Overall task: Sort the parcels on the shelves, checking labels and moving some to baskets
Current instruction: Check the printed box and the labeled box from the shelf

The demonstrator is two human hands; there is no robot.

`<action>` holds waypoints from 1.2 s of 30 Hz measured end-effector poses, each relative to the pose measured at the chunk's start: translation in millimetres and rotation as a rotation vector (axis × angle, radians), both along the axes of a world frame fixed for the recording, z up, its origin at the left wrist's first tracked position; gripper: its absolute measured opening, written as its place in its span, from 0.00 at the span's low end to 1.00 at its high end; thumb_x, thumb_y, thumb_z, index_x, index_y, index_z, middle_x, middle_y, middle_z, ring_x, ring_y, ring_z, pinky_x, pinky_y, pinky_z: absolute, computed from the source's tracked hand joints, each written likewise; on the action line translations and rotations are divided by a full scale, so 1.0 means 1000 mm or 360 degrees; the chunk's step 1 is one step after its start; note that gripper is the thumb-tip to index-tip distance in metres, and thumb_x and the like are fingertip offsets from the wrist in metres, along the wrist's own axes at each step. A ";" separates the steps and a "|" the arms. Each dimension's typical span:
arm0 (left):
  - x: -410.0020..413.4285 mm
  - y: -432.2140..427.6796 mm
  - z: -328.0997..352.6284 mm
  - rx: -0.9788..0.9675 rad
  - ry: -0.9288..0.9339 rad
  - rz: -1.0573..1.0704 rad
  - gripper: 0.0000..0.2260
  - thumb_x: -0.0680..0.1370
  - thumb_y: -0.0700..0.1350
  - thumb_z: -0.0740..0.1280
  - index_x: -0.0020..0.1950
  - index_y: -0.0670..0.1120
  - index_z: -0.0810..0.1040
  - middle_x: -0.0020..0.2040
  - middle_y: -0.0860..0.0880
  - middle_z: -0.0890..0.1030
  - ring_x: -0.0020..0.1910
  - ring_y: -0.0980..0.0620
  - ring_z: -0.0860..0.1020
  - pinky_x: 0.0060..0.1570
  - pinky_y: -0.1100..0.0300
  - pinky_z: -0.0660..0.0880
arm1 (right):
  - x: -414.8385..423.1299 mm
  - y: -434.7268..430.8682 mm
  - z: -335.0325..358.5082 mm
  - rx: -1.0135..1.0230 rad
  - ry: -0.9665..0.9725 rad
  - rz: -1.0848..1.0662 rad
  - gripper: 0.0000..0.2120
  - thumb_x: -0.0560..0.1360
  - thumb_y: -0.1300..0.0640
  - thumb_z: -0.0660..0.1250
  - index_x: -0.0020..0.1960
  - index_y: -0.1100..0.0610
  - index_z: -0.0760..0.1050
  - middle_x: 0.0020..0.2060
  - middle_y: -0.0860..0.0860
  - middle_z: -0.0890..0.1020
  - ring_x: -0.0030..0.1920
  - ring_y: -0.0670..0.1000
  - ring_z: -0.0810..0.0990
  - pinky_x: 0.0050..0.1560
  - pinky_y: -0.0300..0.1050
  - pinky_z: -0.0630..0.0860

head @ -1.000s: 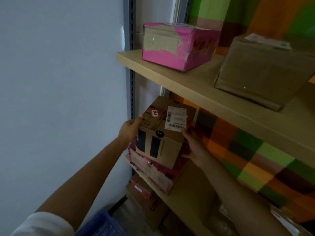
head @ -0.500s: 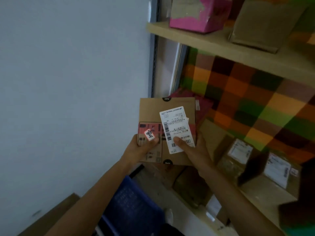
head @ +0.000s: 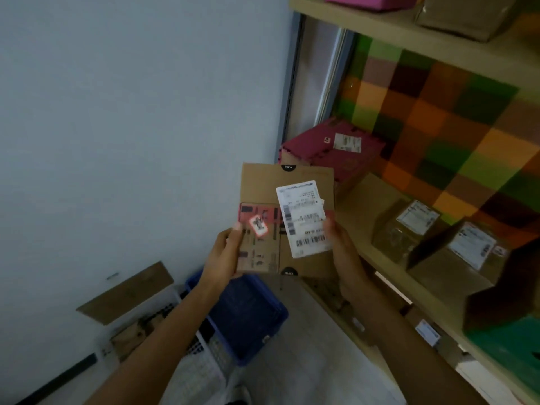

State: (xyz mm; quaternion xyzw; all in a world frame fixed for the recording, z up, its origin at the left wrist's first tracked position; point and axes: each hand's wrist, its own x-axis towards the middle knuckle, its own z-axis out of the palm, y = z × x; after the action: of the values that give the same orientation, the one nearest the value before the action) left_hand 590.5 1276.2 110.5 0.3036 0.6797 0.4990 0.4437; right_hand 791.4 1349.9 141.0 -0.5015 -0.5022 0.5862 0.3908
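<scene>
My left hand [head: 225,252] curls round the nine o'clock edge of the brown parcel [head: 260,185], aloft over the blue basket [head: 248,317] at six o'clock; I'd hold it flat to read the white label [head: 304,217], my right hand [head: 344,252] clasping the three o'clock edge.
</scene>
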 end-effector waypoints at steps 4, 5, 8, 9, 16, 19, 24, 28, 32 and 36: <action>0.019 -0.039 0.022 0.0376 0.0269 -0.0105 0.39 0.69 0.77 0.56 0.63 0.47 0.76 0.51 0.58 0.81 0.50 0.68 0.79 0.50 0.71 0.76 | 0.026 -0.017 0.005 -0.0131 0.0267 0.0183 0.44 0.62 0.20 0.63 0.69 0.44 0.73 0.66 0.49 0.79 0.64 0.51 0.79 0.62 0.53 0.77; 0.033 -0.053 0.026 0.0414 0.0280 -0.0141 0.38 0.66 0.77 0.61 0.63 0.50 0.75 0.51 0.61 0.79 0.50 0.72 0.77 0.47 0.76 0.74 | 0.037 -0.028 0.002 -0.0176 0.0256 0.0205 0.45 0.56 0.18 0.65 0.67 0.41 0.74 0.67 0.49 0.78 0.66 0.52 0.77 0.65 0.57 0.75; 0.056 -0.068 0.021 0.0402 0.0348 -0.0126 0.32 0.64 0.65 0.76 0.62 0.56 0.69 0.54 0.63 0.78 0.53 0.70 0.77 0.47 0.72 0.76 | 0.055 -0.050 -0.008 -0.0052 0.0119 0.0281 0.41 0.56 0.23 0.71 0.64 0.41 0.71 0.64 0.46 0.77 0.68 0.53 0.74 0.68 0.58 0.72; 0.055 -0.069 0.019 0.0346 0.0415 -0.0088 0.33 0.64 0.58 0.79 0.64 0.56 0.68 0.55 0.62 0.78 0.53 0.70 0.76 0.47 0.70 0.76 | 0.056 -0.050 -0.012 0.0010 0.0076 0.0365 0.46 0.55 0.26 0.75 0.66 0.46 0.70 0.61 0.45 0.79 0.65 0.50 0.76 0.65 0.53 0.75; 0.091 -0.118 0.002 0.0241 0.0686 0.0117 0.39 0.59 0.67 0.78 0.65 0.57 0.70 0.58 0.59 0.76 0.59 0.58 0.76 0.57 0.53 0.77 | 0.086 -0.094 -0.020 0.0254 -0.0242 0.0412 0.32 0.65 0.49 0.81 0.64 0.44 0.72 0.56 0.42 0.82 0.56 0.41 0.81 0.61 0.53 0.79; 0.110 -0.133 0.005 0.0278 0.0523 0.0136 0.41 0.61 0.60 0.80 0.69 0.56 0.66 0.60 0.58 0.75 0.58 0.64 0.76 0.53 0.67 0.75 | 0.096 -0.104 -0.023 0.0170 -0.0139 0.0401 0.25 0.67 0.58 0.80 0.56 0.41 0.74 0.51 0.41 0.83 0.53 0.41 0.81 0.60 0.51 0.79; 0.115 -0.146 0.016 0.0282 0.0257 0.0243 0.27 0.65 0.51 0.76 0.62 0.56 0.71 0.54 0.61 0.79 0.50 0.66 0.79 0.49 0.63 0.77 | 0.101 -0.111 -0.008 0.0278 -0.0032 0.0519 0.21 0.70 0.45 0.74 0.60 0.38 0.72 0.52 0.38 0.82 0.54 0.37 0.81 0.51 0.35 0.79; 0.103 -0.151 0.025 0.0287 -0.0031 0.0335 0.20 0.67 0.50 0.74 0.58 0.54 0.74 0.53 0.55 0.82 0.49 0.60 0.82 0.53 0.54 0.79 | 0.109 -0.099 0.001 0.0398 0.0001 0.0432 0.25 0.74 0.36 0.67 0.68 0.44 0.73 0.60 0.39 0.79 0.60 0.33 0.76 0.52 0.27 0.74; 0.086 -0.162 0.024 0.0198 -0.0358 0.0216 0.39 0.55 0.63 0.81 0.61 0.50 0.75 0.55 0.48 0.84 0.54 0.49 0.83 0.56 0.48 0.78 | 0.123 -0.076 -0.010 0.0120 0.0126 0.0483 0.46 0.64 0.37 0.78 0.76 0.50 0.66 0.69 0.50 0.76 0.66 0.50 0.77 0.60 0.46 0.79; 0.075 -0.167 0.020 0.0141 -0.0428 0.0051 0.52 0.44 0.68 0.82 0.64 0.49 0.75 0.54 0.48 0.85 0.55 0.49 0.83 0.55 0.50 0.76 | 0.143 -0.057 -0.009 -0.0098 0.0177 0.0883 0.47 0.64 0.35 0.77 0.77 0.51 0.65 0.69 0.53 0.77 0.67 0.54 0.77 0.64 0.54 0.77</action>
State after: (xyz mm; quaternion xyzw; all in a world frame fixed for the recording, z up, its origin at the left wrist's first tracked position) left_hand 665.3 1109.2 130.6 0.2423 0.5961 0.5718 0.5089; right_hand 934.0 1292.7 132.3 -0.3236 -0.5801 0.7123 0.2268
